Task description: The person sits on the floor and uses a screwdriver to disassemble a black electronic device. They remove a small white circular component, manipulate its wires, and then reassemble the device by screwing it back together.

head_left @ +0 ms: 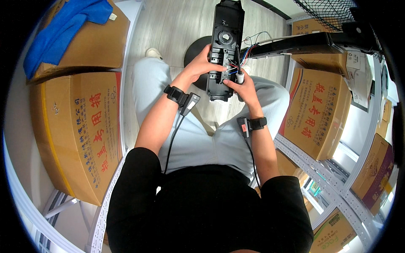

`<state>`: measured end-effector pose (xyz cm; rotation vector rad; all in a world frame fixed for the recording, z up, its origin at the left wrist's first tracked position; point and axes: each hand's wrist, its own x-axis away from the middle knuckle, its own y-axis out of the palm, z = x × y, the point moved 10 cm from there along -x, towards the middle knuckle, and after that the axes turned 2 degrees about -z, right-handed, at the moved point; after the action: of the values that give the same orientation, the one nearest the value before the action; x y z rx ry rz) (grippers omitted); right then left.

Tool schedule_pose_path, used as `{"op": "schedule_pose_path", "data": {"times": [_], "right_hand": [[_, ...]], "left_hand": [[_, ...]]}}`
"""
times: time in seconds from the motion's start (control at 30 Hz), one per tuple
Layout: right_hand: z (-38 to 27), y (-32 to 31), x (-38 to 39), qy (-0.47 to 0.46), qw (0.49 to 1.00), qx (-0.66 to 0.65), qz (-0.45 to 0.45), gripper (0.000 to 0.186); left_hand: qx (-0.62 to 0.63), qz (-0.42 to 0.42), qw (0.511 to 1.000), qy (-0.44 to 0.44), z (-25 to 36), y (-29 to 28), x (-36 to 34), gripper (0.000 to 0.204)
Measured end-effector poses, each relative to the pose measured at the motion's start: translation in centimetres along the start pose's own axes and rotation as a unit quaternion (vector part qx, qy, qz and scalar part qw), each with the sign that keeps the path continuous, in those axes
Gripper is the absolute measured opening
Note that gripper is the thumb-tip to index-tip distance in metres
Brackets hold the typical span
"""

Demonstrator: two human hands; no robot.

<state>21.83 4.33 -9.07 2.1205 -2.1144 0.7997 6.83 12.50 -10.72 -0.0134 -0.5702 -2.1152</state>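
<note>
A long black plastic housing [226, 25], open side up, is held over my lap between my hands. A round socket sits in its upper half, and small metal-topped parts line its lower half. My left hand [199, 65] grips its left edge, thumb laid across the inside. My right hand [244, 89] closes on the lower right edge, thumb on the inside, other fingers partly hidden. By the right fingers stands a slim black rod with a white collar [240, 77]; whether it is gripped is unclear. Thin coloured wires [249, 51] run from the housing towards a black pole [291, 44].
A black wire-mesh fan guard [327, 12] adjoins the pole at upper right. A round black disc [195, 55] lies on the floor behind the housing. Cardboard boxes [78, 130] and a blue cloth [63, 31] fill the left shelving; more boxes [314, 111] stand on the right metal rack [329, 173].
</note>
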Motion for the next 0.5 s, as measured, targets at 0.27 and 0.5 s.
{"op": "schedule_pose_path", "data": {"times": [0.27, 0.5], "right_hand": [[-0.46, -0.22, 0.07, -0.027, 1.0, 0.01, 0.005, 0.062], [-0.59, -0.18, 0.3, 0.003, 0.999, -0.032, -0.007, 0.06]], "left_hand": [[-0.011, 0.003, 0.999, 0.032, 0.4, 0.0, -0.2, 0.087], [-0.062, 0.006, 0.998, 0.032, 0.46, 0.04, -0.32, 0.083]]}}
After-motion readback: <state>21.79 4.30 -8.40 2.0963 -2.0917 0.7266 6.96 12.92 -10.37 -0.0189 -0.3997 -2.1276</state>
